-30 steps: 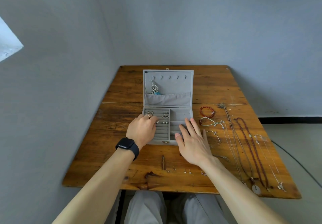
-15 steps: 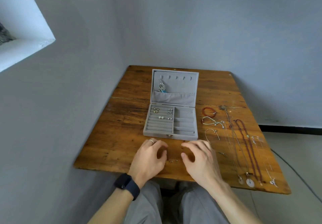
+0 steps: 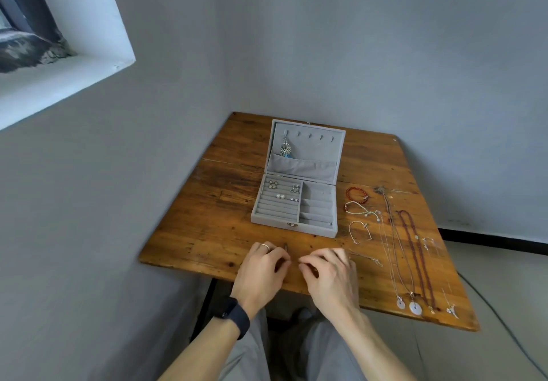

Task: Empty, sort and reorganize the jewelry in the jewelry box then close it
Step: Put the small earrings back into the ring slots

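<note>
The grey jewelry box (image 3: pixel 268 222) stands open in the middle of the wooden table (image 3: pixel 207 232), its lid upright. Several small earrings (image 3: pixel 280 195) sit in the left ring rolls, and a silver and blue pendant (image 3: pixel 285 150) hangs inside the lid. My left hand (image 3: pixel 261 273) and my right hand (image 3: pixel 332 276) rest at the table's front edge, in front of the box. Their fingers are curled, with the fingertips almost meeting. Anything pinched under them is hidden.
To the right of the box lie a red bead bracelet (image 3: pixel 355 193), two thin bracelets (image 3: pixel 360 232) and several long necklaces (image 3: pixel 410 250) reaching the front edge. Walls close in on the left and behind. A cable (image 3: pixel 504 321) runs across the floor on the right.
Both hands have drawn back from the box's compartments to the table's front edge, and their fingers have curled in. The view has pulled back and tilted up.
</note>
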Demonstrator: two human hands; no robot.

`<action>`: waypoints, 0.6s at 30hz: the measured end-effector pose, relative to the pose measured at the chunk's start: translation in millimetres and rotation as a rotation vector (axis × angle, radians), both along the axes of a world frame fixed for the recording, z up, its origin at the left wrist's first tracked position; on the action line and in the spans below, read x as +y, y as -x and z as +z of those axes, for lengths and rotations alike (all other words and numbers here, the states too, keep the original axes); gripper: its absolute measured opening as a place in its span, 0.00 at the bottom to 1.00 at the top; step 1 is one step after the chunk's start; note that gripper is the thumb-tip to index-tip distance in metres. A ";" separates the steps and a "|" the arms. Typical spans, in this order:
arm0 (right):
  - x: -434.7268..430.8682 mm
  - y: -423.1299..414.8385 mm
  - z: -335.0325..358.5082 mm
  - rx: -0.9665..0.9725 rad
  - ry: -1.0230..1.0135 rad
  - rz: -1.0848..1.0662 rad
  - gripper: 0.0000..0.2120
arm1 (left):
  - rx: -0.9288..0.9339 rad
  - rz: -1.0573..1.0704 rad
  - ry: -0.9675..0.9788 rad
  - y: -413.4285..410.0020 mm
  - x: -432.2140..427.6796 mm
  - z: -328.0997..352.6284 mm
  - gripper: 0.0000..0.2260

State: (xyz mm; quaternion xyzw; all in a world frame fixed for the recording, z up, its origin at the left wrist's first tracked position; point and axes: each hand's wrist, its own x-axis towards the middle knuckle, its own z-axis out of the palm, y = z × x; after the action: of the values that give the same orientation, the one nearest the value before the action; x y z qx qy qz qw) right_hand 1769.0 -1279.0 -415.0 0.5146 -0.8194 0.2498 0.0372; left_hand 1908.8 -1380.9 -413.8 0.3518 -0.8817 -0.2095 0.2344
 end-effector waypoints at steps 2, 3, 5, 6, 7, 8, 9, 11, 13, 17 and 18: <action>-0.4 -2.0 0.4 0.016 0.010 0.011 0.05 | 0.025 0.021 -0.047 -2.5 -3.2 1.7 0.06; -0.7 -2.9 0.7 0.021 0.016 0.018 0.05 | 0.038 0.032 -0.075 -3.8 -5.7 3.0 0.06; -2.0 -3.4 1.7 0.020 0.021 0.038 0.04 | 0.062 0.063 -0.134 -7.2 -12.9 5.2 0.06; -2.8 -2.9 2.7 0.014 0.025 0.047 0.04 | 0.072 0.084 -0.166 -9.6 -17.3 6.3 0.06; -4.4 -1.4 4.3 -0.001 0.034 0.055 0.04 | 0.082 0.107 -0.192 -12.6 -22.6 7.3 0.06; -6.6 0.8 7.1 -0.024 0.048 0.062 0.04 | 0.091 0.133 -0.211 -16.1 -28.6 7.8 0.06; -9.6 4.2 10.5 -0.050 0.062 0.066 0.04 | 0.100 0.163 -0.225 -19.9 -35.2 7.7 0.06; -18.8 13.5 20.2 -0.079 0.082 0.078 0.04 | 0.126 0.214 -0.264 -27.6 -47.5 6.8 0.06; -32.1 25.2 31.8 -0.081 0.085 0.084 0.05 | 0.162 0.244 -0.304 -32.4 -54.2 4.3 0.05; -64.3 48.7 51.4 -0.091 0.006 0.094 0.08 | 0.165 0.330 -0.251 -28.8 -47.6 -0.4 0.05; -72.4 52.7 55.0 -0.089 -0.028 0.098 0.08 | 0.155 0.354 -0.204 -27.2 -44.2 -1.2 0.05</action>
State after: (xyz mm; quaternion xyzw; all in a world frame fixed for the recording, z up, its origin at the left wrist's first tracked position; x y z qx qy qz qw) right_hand 1716.3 -1351.4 -360.1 0.5429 -0.7975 0.2626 -0.0189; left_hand 1936.0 -1425.1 -415.0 0.5058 -0.7598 -0.2796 0.2978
